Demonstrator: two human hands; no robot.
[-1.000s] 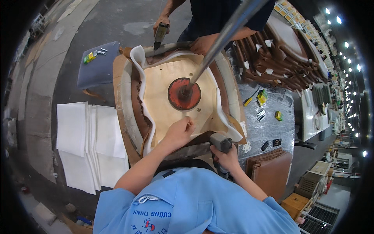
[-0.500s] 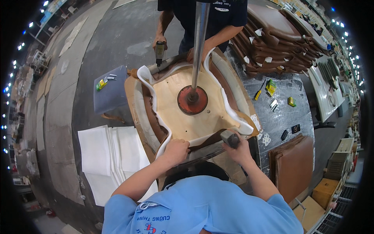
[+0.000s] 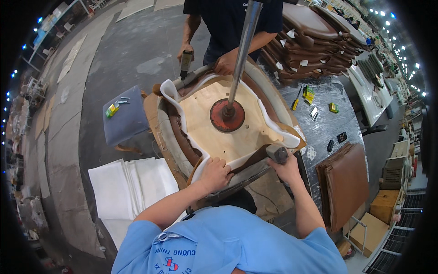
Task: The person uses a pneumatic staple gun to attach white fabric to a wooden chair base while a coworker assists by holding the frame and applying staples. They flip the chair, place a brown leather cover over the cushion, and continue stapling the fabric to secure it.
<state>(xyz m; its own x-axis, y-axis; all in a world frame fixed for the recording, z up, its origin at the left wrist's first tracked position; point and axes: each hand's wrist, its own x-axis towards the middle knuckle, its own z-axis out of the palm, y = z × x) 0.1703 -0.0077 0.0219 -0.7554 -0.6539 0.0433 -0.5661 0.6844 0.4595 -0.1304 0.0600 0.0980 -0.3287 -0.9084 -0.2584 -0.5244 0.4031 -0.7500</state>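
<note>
A light plywood seat panel [image 3: 200, 105] lies in a padded oval frame, edged by white padding [image 3: 273, 129] and brown leather [image 3: 181, 137]. A round red pressing plate [image 3: 219, 122] on a metal rod [image 3: 242, 50] rests on the panel. At the near edge my left hand [image 3: 216, 176] is closed on the leather cover's edge, its fingertips partly hidden. My right hand [image 3: 286, 170] grips a dark staple gun [image 3: 277, 154] over the near right rim. Across the frame, a co-worker's hand holds another staple gun [image 3: 185, 61]; the co-worker's other hand [image 3: 226, 63] presses the far edge.
White padding sheets [image 3: 132, 187] lie at the left, below a blue-grey cushion [image 3: 124, 116] with a small box on it. Folded brown leather [image 3: 315, 41] is piled at the far right, and more leather [image 3: 344, 182] sits nearer. Small boxes [image 3: 308, 94] and a screwdriver [image 3: 296, 99] lie on the wrapped table.
My left hand has shifted slightly right along the near edge. The staple gun in my right hand has turned a little, staying near the right rim. The whole view has tilted.
</note>
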